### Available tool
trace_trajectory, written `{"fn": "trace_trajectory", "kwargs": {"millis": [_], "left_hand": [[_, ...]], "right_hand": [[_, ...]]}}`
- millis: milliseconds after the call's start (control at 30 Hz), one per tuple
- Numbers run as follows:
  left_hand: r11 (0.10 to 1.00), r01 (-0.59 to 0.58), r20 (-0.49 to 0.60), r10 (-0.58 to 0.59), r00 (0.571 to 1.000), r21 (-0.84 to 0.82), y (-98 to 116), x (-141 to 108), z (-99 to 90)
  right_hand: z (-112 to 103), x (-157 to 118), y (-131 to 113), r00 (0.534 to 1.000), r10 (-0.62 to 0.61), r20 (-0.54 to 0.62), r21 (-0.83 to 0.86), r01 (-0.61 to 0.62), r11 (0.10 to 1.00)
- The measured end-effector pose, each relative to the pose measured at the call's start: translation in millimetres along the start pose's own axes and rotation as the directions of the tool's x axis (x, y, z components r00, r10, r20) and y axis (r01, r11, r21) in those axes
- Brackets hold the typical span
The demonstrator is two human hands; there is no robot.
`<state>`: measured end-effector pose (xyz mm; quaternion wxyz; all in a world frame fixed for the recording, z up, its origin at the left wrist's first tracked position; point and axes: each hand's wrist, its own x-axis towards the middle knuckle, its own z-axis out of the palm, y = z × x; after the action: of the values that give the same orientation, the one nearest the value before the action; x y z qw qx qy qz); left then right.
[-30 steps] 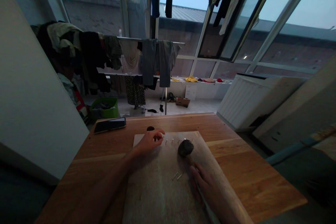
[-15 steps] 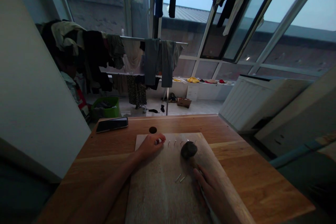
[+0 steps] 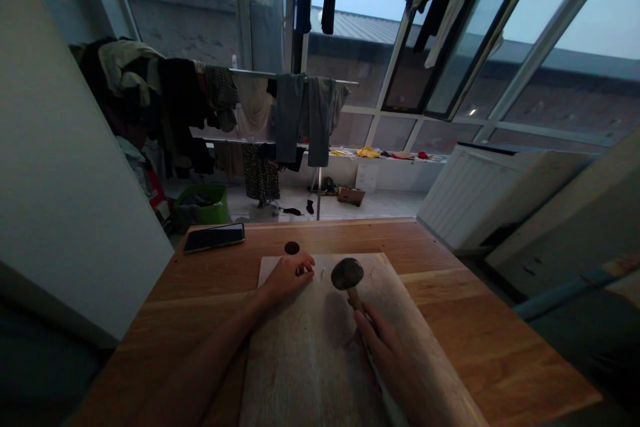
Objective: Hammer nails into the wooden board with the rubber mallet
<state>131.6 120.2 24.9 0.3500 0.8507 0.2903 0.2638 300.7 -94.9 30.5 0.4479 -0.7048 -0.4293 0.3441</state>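
Observation:
My right hand (image 3: 385,340) is wrapped round the wooden handle of a dark-headed mallet (image 3: 347,273). The mallet's head hangs over the far part of a pale wooden board (image 3: 295,360). At the board's far left, my left hand (image 3: 290,275) rests with curled fingertips pressed together; what they hold, if anything, is hidden. Just right of these fingertips a thin nail (image 3: 323,272) stands in the board. Another nail (image 3: 373,272) shows right of the mallet head, which covers the row between them.
The board lies on a brown wooden table (image 3: 190,307). A phone (image 3: 215,238) lies at the table's far left, and a dark round hole (image 3: 292,248) sits beyond the board. Past the table stand a laundry rack (image 3: 295,77) with clothes and a green basket (image 3: 213,205).
The mallet has swung up and left, from the right end of the nail row to its middle. My right hand moved along, and the two loose nails are now hidden. My left hand stays put.

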Motion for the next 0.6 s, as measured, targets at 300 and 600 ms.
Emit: {"fn": "trace_trajectory", "kwargs": {"millis": [300,600], "left_hand": [[0.998,-0.013,-0.030,0.011,0.999,-0.058,1,1,0.3],[0.998,-0.003,-0.021,0.002,1.000,-0.066,-3,1,2.8]], "right_hand": [[42,26,-43,0.986,-0.090,0.139,0.106,0.076,0.992],[39,28,-32,0.988,-0.058,0.142,0.074,0.048,0.996]]}}
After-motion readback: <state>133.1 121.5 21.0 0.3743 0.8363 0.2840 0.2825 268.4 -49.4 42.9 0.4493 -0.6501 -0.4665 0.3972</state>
